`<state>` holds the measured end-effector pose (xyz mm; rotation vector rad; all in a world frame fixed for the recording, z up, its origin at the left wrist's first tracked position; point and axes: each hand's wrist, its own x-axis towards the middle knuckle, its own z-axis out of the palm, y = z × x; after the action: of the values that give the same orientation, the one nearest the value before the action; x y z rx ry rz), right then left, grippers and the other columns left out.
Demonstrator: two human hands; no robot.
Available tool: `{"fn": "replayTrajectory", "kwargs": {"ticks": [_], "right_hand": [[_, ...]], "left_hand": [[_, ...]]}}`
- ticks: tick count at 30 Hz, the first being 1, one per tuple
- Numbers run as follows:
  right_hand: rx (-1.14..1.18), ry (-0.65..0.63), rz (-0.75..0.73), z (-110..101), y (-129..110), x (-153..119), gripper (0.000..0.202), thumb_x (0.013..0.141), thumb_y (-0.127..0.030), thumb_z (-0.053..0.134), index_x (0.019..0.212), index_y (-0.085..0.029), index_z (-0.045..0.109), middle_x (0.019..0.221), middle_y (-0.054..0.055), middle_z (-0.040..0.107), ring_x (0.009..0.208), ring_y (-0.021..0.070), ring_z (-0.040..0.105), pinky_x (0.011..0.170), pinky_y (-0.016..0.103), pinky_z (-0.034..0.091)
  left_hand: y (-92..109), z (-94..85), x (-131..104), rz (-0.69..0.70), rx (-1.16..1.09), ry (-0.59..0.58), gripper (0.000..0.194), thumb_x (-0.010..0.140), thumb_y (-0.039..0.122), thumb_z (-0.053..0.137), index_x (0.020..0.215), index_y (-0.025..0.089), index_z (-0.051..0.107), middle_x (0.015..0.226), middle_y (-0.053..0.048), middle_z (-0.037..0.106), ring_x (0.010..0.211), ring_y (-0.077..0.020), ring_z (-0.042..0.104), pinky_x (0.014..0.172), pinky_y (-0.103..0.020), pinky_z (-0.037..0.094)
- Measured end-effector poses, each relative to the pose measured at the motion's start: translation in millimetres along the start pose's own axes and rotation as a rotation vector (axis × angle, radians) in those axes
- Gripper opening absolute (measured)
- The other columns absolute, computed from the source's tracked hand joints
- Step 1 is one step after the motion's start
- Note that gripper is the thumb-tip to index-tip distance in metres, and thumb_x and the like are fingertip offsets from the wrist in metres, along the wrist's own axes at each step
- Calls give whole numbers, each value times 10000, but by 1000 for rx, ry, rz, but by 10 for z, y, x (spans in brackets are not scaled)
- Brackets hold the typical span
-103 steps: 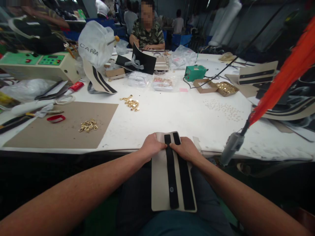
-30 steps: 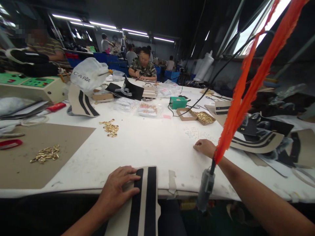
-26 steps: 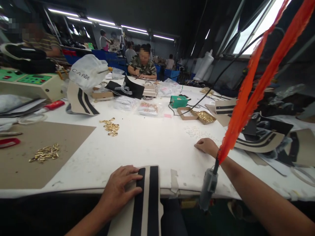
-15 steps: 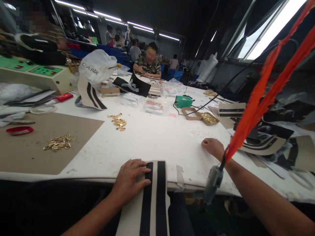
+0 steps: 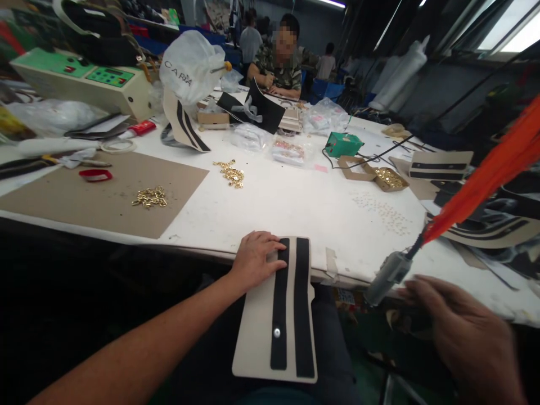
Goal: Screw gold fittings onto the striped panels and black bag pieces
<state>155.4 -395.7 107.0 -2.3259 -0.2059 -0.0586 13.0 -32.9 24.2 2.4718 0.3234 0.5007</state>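
Note:
A cream panel with two black stripes [image 5: 259,337] lies partly on the table's front edge and partly over my lap. One stripe carries a small silver stud [image 5: 277,332] near its lower end. My left hand [image 5: 259,259] rests flat on the panel's top left, fingers stretched out and thumb apart. At the right, my right hand [image 5: 459,332] is closed in a pinch and slightly blurred; what its fingertips hold is too small to make out. Just left of those fingertips hangs a grey cylindrical tool [image 5: 387,278] on an orange cord [image 5: 481,174].
Gold chain links [image 5: 151,197] lie on a brown board [image 5: 189,174], beside a pile of gold fittings [image 5: 232,174]. Tiny pieces [image 5: 383,212] are scattered at right, near a box of gold parts [image 5: 390,179] and a green device [image 5: 343,144]. A co-worker [image 5: 276,70] sits opposite.
My right hand has come from the scattered pieces back toward me, past the hanging tool. My left hand stays on the panel. The view has shifted, showing more of the panel and its stud.

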Motion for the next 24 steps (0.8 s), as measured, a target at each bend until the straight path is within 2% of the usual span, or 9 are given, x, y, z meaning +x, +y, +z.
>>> {"fn": "replayTrajectory", "kwargs": {"ticks": [1, 2, 4, 6, 8, 10, 13, 18, 24], "right_hand": [[98, -130, -6, 254, -202, -91, 342, 791, -663, 751, 982, -381, 782, 903, 77, 810, 911, 348, 770, 809, 500, 616], [182, -324, -41, 523, -399, -141, 366, 800, -653, 747, 965, -328, 782, 870, 70, 806, 849, 332, 770, 803, 484, 620], [295, -554, -114, 1030, -725, -142, 384, 844, -623, 701, 940, -258, 768, 810, 54, 785, 783, 286, 747, 761, 421, 603], [277, -663, -201, 1415, -925, -74, 355, 882, -568, 661, 935, -232, 762, 764, 28, 753, 735, 244, 708, 725, 370, 565], [199, -694, -312, 1653, -1012, 0, 303, 896, -511, 642, 912, -233, 761, 779, 13, 738, 753, 226, 682, 750, 349, 532], [138, -698, -419, 1774, -1033, 54, 266, 906, -471, 623, 893, -242, 758, 852, 11, 742, 823, 223, 674, 807, 344, 509], [86, -712, -503, 1841, -1026, 95, 251, 929, -444, 586, 908, -257, 753, 924, 12, 737, 884, 224, 660, 845, 340, 487], [43, -741, -522, 1886, -1026, 96, 247, 935, -445, 565, 921, -266, 736, 938, 17, 732, 907, 236, 660, 859, 350, 489], [49, -712, -500, 1915, -1030, 124, 250, 915, -458, 568, 906, -274, 739, 935, 20, 734, 918, 243, 665, 867, 360, 490]], "left_hand": [[-2, 1, 0, -1, -2, 2, 349, 780, 348, 892, 1113, 322, 789, 1295, -2, 752, 1278, -286, 604, 1146, -509, 402], [-2, 1, 0, -5, -5, 2, 347, 778, 350, 892, 1108, 322, 790, 1293, -2, 752, 1277, -286, 604, 1146, -510, 402], [3, -4, -2, -13, -10, -4, 351, 771, 355, 896, 1104, 320, 791, 1288, -3, 752, 1272, -288, 604, 1143, -509, 406], [12, -10, -10, -19, -10, -5, 354, 769, 363, 897, 1105, 319, 793, 1284, -5, 753, 1272, -286, 603, 1146, -505, 405], [18, -8, -20, -22, -10, -2, 362, 770, 377, 898, 1113, 322, 793, 1284, -1, 754, 1274, -280, 602, 1149, -499, 403], [15, 2, -30, -28, -16, 1, 368, 767, 384, 901, 1113, 329, 792, 1281, 8, 755, 1275, -274, 602, 1152, -498, 397], [-2, 21, -41, -30, -28, -1, 365, 763, 395, 903, 1107, 338, 791, 1281, 20, 755, 1278, -267, 603, 1160, -496, 389], [-1, 23, -59, -36, -30, -9, 380, 773, 418, 895, 1127, 333, 784, 1308, 20, 744, 1297, -271, 591, 1180, -516, 370], [-40, 57, -46, -11, -70, 6, 373, 781, 398, 891, 1129, 328, 777, 1309, 16, 742, 1298, -272, 586, 1180, -513, 360]]}}
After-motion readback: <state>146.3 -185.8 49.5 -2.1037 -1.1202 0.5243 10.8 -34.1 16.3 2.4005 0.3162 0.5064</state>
